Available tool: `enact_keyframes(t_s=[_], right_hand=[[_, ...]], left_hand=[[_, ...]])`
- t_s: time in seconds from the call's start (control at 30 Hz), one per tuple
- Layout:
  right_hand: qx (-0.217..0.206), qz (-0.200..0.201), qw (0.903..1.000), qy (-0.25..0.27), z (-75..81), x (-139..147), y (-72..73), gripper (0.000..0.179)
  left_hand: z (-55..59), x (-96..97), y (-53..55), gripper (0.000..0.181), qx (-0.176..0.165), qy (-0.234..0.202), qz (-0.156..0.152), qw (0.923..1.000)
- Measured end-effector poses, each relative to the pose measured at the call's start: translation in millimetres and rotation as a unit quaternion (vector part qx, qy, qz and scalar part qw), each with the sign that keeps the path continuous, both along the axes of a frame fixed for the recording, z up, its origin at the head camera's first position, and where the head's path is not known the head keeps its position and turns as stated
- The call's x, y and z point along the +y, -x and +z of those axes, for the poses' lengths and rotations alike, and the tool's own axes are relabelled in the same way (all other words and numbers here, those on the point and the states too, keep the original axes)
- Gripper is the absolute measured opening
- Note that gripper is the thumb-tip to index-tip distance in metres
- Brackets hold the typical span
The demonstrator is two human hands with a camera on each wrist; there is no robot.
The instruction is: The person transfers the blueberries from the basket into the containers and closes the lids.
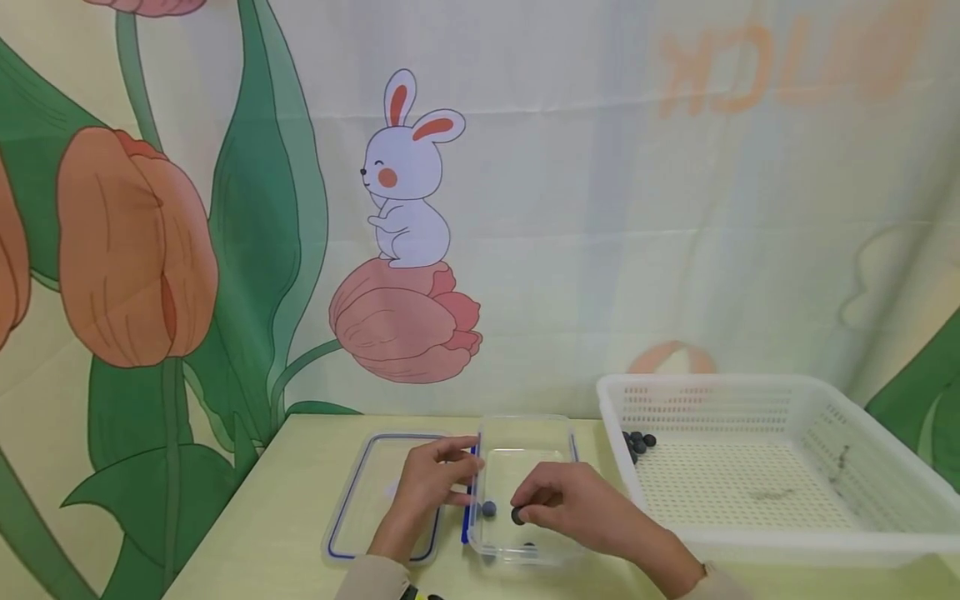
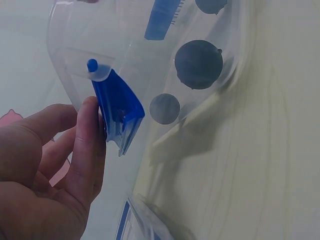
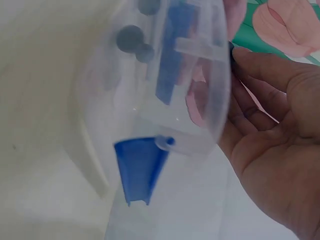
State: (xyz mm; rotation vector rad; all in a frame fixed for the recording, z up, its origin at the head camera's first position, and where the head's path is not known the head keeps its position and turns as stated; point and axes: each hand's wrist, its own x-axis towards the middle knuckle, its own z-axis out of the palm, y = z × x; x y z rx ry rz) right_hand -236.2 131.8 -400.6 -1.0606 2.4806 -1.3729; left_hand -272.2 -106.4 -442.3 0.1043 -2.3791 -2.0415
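Note:
A clear plastic food box (image 1: 528, 433) with blue side latches (image 2: 117, 107) stands uncovered on the table. My left hand (image 1: 435, 479) holds its left wall near the rim, with fingers (image 2: 86, 145) against the outside beside a latch. Over the box, my right hand (image 1: 573, 504) pinches a blueberry (image 1: 518, 515) between thumb and fingertips. Below, a blueberry (image 1: 489, 508) lies by the left wall and another (image 1: 530, 547) near the front. Through the wall, in the left wrist view, berries (image 2: 199, 64) show as dark round shapes.
Left of the box lies its clear lid (image 1: 348, 500) with a blue seal. A white perforated basket (image 1: 750, 492) stands on the right, several blueberries (image 1: 637, 442) in its back left corner. Behind the table (image 1: 255, 517) hangs a printed curtain (image 1: 540, 208).

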Motion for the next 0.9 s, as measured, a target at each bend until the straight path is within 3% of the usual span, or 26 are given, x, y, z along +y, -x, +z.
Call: enact_keyframes(t_s=[0.23,0.9], right_hand=[[-0.022,0.023,0.9995,-0.008,-14.0,-8,-0.3,0.005],[-0.007,0.024,0.9996,-0.015,-16.8,-9,-1.3,0.007]], left_hand=[[0.6,0.1,-1.2,0.040,-0.002,0.007,0.006,1.0000],[0.5,0.4,-0.6,0.039,-0.001,-0.003,0.001,1.0000]])
